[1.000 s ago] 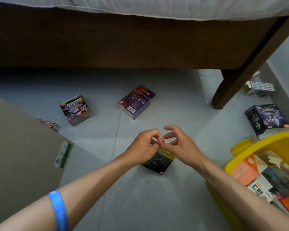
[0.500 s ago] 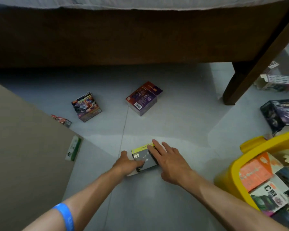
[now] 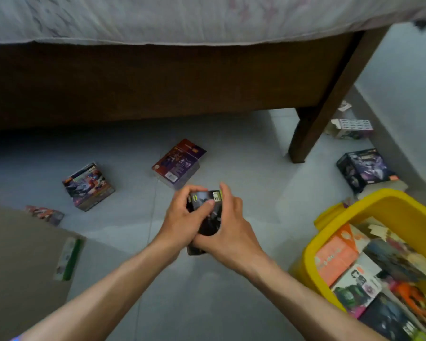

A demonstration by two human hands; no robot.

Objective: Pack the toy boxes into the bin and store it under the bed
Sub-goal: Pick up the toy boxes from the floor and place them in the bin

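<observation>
Grip: both hands wrapped round the black toy box point(image 3: 207, 212), left hand point(image 3: 185, 217) on its left side, right hand point(image 3: 228, 230) cupping the right and bottom
Where: mid-frame, held up off the floor point(image 3: 231, 156)
Hidden: fingers cover most of the box, artwork's blurry
Axis: long side runs roughly up-down in frame, yellow-green strip at its top right
Bin: yellow bin point(image 3: 391, 205) lower right, partly cut off, boxes inside

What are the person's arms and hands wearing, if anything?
Both forearms are bare, with no sleeves in view. The left hand and right hand show no gloves or rings. A sliver of blue band peeks in at the left arm's bottom edge.
</observation>
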